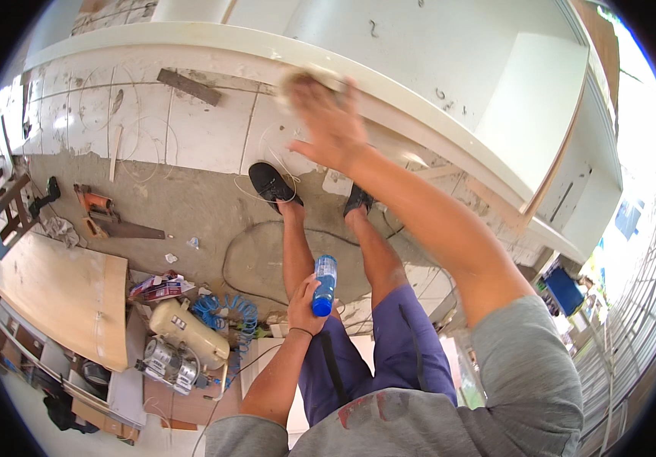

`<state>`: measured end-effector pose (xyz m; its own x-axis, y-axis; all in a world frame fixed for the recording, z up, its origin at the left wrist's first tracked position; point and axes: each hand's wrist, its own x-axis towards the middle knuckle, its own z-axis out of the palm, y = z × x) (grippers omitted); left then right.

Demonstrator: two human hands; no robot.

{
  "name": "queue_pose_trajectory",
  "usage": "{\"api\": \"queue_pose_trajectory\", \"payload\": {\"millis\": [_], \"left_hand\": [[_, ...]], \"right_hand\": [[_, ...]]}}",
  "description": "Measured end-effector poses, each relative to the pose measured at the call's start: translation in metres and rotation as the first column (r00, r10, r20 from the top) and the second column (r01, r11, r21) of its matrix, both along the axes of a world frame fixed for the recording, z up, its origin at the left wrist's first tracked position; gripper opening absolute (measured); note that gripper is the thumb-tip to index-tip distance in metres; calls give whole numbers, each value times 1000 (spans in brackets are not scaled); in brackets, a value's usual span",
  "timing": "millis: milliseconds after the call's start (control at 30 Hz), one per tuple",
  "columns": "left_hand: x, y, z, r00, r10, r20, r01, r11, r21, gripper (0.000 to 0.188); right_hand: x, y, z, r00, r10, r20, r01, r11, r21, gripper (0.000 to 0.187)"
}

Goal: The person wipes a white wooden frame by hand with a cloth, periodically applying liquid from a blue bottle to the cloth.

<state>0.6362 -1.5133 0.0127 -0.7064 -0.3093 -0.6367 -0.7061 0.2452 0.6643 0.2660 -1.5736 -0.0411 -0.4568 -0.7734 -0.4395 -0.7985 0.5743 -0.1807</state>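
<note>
My left hand is closed around a blue plastic bottle with a darker blue cap, held low in front of my thigh. The cap end points toward me. My right hand is stretched far forward, smeared by motion. Beneath its fingers is a crumpled pale rag, pressed against the front edge of a white cabinet frame. The cabinet lies across the far side, with open compartments and dark marks on its inner panels. My right fingertips partly hide the rag.
White tiles and bare cement lie underfoot, with a loose cable. Left are a handsaw, an orange power tool and a dark strip. Nearer stand an air compressor, a coiled blue hose and a wooden board.
</note>
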Motion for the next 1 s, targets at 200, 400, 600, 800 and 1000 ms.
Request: {"api": "queue_pose_trajectory", "payload": {"millis": [200, 400, 600, 800, 1000], "left_hand": [[-4, -5, 0, 998, -70, -4, 70, 997, -12, 62], [-4, -8, 3, 997, -79, 1, 79, 996, -43, 64], [-5, -12, 2, 996, -85, 37, 84, 996, 7, 64], [-12, -16, -2, 981, -183, 70, 185, 983, -17, 63], [-22, -14, 2, 979, -200, 33, 202, 977, -62, 63]], "right_hand": [[5, -49, -16, 994, -92, -62, 78, 977, -198, 76], [11, 169, -9, 933, -355, 62, 354, 935, 21, 87], [-6, 327, 5, 823, -524, -221, 539, 842, 14, 94], [-38, 222, 6, 872, -488, -34, 488, 873, -9, 107], [-50, 266, 7, 890, -449, -78, 452, 892, 29, 112]]}}
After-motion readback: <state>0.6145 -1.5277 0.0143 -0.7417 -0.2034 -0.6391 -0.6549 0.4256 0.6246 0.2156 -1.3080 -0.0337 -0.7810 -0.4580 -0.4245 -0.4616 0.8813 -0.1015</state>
